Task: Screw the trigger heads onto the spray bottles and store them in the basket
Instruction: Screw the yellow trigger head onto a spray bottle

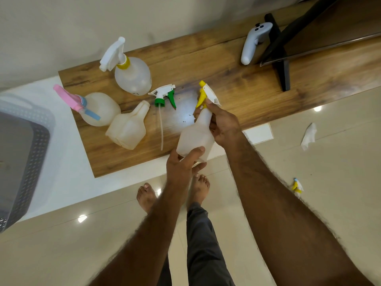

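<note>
Head view, looking down over a wooden table (237, 79): at far left, a grey perforated basket (24, 162) stands on a white surface, well apart from both hands. On the table lie a round bottle with a pink trigger head (99, 109), a round bottle with a white trigger head and yellow collar (132, 76), and a headless squarish bottle (126, 130) on its side. Just right of that bottle lies a loose white-and-green trigger head (164, 96), its dip tube trailing toward the table's near edge. The person's left hand (183, 166) is curled around the base of a translucent bottle (195, 137), thumb pressed on its side, held above the table's near edge. The right hand (223, 124) is closed around that bottle's neck, fingertips at the collar of a yellow-and-white trigger head (206, 93) seated on top. Farther right, a white handheld controller (252, 42) leans against a black stand (282, 65); scraps lie on the tiled floor (329, 162).
</note>
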`<state>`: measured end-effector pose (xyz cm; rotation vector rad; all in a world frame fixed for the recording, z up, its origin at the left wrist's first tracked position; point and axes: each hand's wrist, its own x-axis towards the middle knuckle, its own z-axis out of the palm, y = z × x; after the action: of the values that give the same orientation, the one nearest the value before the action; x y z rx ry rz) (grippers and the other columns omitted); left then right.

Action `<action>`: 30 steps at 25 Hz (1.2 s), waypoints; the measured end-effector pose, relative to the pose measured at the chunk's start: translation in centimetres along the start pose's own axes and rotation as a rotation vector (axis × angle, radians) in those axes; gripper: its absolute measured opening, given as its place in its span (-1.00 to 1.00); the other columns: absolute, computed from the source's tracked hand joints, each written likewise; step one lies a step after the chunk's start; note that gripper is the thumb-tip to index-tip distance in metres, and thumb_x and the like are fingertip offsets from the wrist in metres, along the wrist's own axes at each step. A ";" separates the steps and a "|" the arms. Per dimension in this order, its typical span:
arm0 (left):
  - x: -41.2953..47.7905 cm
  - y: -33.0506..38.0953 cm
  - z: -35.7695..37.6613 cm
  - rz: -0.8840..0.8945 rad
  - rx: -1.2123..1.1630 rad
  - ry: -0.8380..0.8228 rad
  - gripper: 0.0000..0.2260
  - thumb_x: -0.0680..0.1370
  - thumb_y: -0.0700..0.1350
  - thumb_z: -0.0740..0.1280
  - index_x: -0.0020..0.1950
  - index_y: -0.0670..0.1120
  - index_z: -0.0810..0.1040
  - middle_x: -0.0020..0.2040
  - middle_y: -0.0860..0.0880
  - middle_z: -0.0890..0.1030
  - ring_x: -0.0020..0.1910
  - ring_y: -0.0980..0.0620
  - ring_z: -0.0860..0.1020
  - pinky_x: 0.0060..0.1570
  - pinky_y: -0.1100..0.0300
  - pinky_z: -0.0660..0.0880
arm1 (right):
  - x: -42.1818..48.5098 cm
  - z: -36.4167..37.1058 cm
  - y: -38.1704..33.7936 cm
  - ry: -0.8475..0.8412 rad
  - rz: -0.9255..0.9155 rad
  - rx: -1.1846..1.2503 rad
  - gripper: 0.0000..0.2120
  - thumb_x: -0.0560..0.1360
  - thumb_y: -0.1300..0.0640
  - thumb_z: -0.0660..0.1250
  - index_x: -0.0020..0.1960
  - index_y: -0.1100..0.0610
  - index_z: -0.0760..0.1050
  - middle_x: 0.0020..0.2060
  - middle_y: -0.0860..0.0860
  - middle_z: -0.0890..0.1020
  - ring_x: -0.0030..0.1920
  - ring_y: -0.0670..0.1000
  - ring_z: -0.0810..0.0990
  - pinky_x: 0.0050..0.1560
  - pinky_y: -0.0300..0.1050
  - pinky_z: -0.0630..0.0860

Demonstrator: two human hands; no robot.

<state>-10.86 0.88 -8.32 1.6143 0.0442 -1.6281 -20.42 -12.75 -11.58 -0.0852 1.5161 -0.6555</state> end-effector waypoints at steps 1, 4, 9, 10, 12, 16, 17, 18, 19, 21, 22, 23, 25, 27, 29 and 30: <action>0.0 0.2 0.1 -0.022 -0.066 -0.009 -0.54 0.34 -0.04 0.54 0.22 0.03 0.55 0.25 -0.16 0.61 0.24 -0.18 0.67 0.11 -0.07 0.74 | 0.1 0.0 0.1 -0.007 -0.003 -0.021 -0.56 0.45 0.05 0.60 0.21 0.29 0.65 0.02 0.24 0.78 0.05 0.22 0.78 0.18 0.19 0.69; -0.7 1.1 0.4 -0.098 -0.231 -0.032 -0.58 0.41 -0.08 0.53 0.24 -0.02 0.54 0.18 -0.15 0.62 0.10 -0.10 0.68 0.00 0.00 0.75 | 0.1 0.1 -0.3 -0.082 -0.003 -0.047 -0.58 0.49 0.05 0.56 0.23 0.30 0.63 0.04 0.25 0.78 0.03 0.18 0.78 0.09 0.11 0.73; -1.4 2.6 0.9 -0.312 -0.317 -0.063 -0.34 0.67 0.37 0.14 0.41 -0.17 0.55 0.11 -0.26 0.69 -0.23 -0.02 0.69 -0.32 0.16 0.70 | 0.0 0.4 -0.6 -0.115 0.015 0.025 -0.56 0.53 0.11 0.53 0.31 0.33 0.58 0.10 0.29 0.75 -0.05 0.15 0.76 -0.07 0.04 0.75; -1.4 2.9 1.2 -0.309 -0.270 -0.067 -0.34 0.68 0.37 0.14 0.44 -0.16 0.53 0.14 -0.26 0.68 -0.19 -0.03 0.68 -0.31 0.15 0.70 | 0.1 0.4 -0.6 -0.102 0.011 0.042 -0.56 0.52 0.12 0.53 0.31 0.34 0.58 0.11 0.31 0.74 -0.08 0.16 0.76 -0.09 0.04 0.75; -1.0 2.4 1.5 -0.128 0.060 0.001 -0.45 0.68 0.17 0.35 0.58 -0.08 0.37 0.34 -0.22 0.57 0.12 -0.10 0.66 -0.08 0.07 0.72 | 0.3 0.2 -0.8 -0.073 0.003 0.047 -0.57 0.51 0.14 0.54 0.28 0.35 0.60 0.11 0.32 0.74 -0.13 0.15 0.75 -0.11 0.04 0.76; 0.0 0.8 1.8 0.368 0.582 0.151 -0.04 0.53 0.05 0.59 0.73 0.01 0.03 0.63 -0.12 0.29 0.51 -0.11 0.43 0.35 -0.03 0.60 | 1.1 0.0 -1.0 -0.026 0.004 -0.061 -0.54 0.44 0.10 0.60 0.25 0.29 0.63 0.07 0.25 0.77 0.04 0.20 0.79 -0.11 0.02 0.76; -0.3 1.3 2.3 0.335 0.423 0.166 -0.10 0.59 0.14 0.50 0.74 0.05 -0.01 0.63 -0.12 0.29 0.48 -0.13 0.46 0.33 -0.06 0.62 | 1.2 0.0 -0.8 -0.015 0.003 -0.061 -0.54 0.43 0.11 0.61 0.24 0.29 0.63 0.07 0.26 0.77 0.07 0.23 0.78 -0.03 0.10 0.76; -0.3 1.8 2.9 0.228 0.212 0.195 -0.25 0.67 0.21 0.36 0.72 0.09 0.03 0.61 -0.14 0.34 0.42 -0.14 0.52 0.28 -0.10 0.65 | 1.3 0.0 -0.6 -0.006 -0.003 -0.044 -0.55 0.43 0.12 0.61 0.23 0.30 0.63 0.07 0.27 0.76 0.05 0.25 0.78 0.06 0.18 0.74; -0.2 2.3 3.2 0.044 0.015 0.176 -0.41 0.71 0.28 0.21 0.67 0.10 0.15 0.55 -0.16 0.43 0.33 -0.15 0.58 0.20 -0.14 0.68 | 1.2 0.0 -0.5 -0.003 -0.010 -0.022 -0.57 0.45 0.14 0.59 0.23 0.32 0.63 0.07 0.29 0.76 0.00 0.24 0.77 0.12 0.23 0.71; -0.2 3.3 2.6 -0.284 -0.184 0.051 -0.34 0.67 0.42 0.11 0.57 -0.02 0.39 0.40 -0.23 0.57 0.14 -0.20 0.66 -0.09 -0.11 0.76 | 1.3 -0.3 -0.3 -0.010 -0.018 0.004 -0.60 0.47 0.15 0.58 0.23 0.32 0.62 0.06 0.31 0.75 -0.07 0.20 0.74 0.18 0.25 0.68; -0.3 3.6 2.2 -0.366 -0.220 -0.014 -0.28 0.64 0.44 0.16 0.55 -0.09 0.43 0.33 -0.26 0.60 0.05 -0.21 0.68 -0.23 -0.03 0.75 | 1.3 -0.4 -0.2 -0.014 -0.026 0.009 -0.60 0.47 0.14 0.57 0.23 0.31 0.62 0.06 0.32 0.75 -0.07 0.20 0.74 0.20 0.25 0.67; -0.3 3.7 2.0 -0.399 -0.242 -0.050 -0.26 0.62 0.44 0.22 0.53 -0.12 0.46 0.28 -0.27 0.62 -0.03 -0.19 0.69 -0.32 0.05 0.72 | 1.4 -0.5 -0.3 -0.019 -0.029 0.009 -0.59 0.47 0.13 0.57 0.23 0.31 0.62 0.07 0.32 0.75 -0.04 0.21 0.75 0.21 0.25 0.67; -0.4 3.6 2.0 -0.377 -0.246 -0.042 -0.36 0.61 0.38 0.30 0.43 -0.12 0.50 0.18 -0.26 0.63 -0.11 -0.12 0.67 -0.37 0.15 0.68 | 1.5 -0.5 -0.4 -0.031 -0.031 -0.028 -0.57 0.48 0.08 0.57 0.25 0.29 0.62 0.04 0.29 0.77 0.05 0.23 0.78 0.19 0.20 0.69; -0.3 3.4 2.2 -0.291 -0.199 0.016 -0.46 0.63 0.32 0.32 0.37 -0.08 0.50 0.15 -0.23 0.63 -0.09 -0.10 0.65 -0.31 0.14 0.67 | 1.3 -0.4 -0.5 -0.022 -0.029 -0.090 -0.56 0.48 0.03 0.57 0.24 0.26 0.64 0.03 0.24 0.78 0.12 0.21 0.77 0.08 0.07 0.73; 0.0 2.7 2.3 -0.169 -0.081 0.085 -0.46 0.63 0.24 0.38 0.49 -0.04 0.43 0.26 -0.19 0.61 0.05 -0.11 0.65 -0.20 0.09 0.67 | 1.4 -0.4 -0.7 0.009 -0.035 -0.134 -0.57 0.46 0.00 0.58 0.21 0.24 0.65 0.03 0.20 0.79 0.09 0.17 0.78 -0.06 -0.03 0.72; 0.0 2.4 2.4 -0.094 -0.002 0.114 -0.46 0.63 0.18 0.42 0.52 -0.01 0.39 0.31 -0.16 0.59 0.13 -0.11 0.65 -0.16 0.09 0.69 | 1.4 -0.4 -0.8 0.016 -0.036 -0.146 -0.58 0.45 0.00 0.58 0.19 0.23 0.66 0.03 0.20 0.79 0.03 0.15 0.80 -0.11 -0.05 0.72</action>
<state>-11.49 -1.99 -6.71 1.7250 0.1828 -1.6048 -21.21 -13.88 -12.47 -0.2188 1.5801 -0.5750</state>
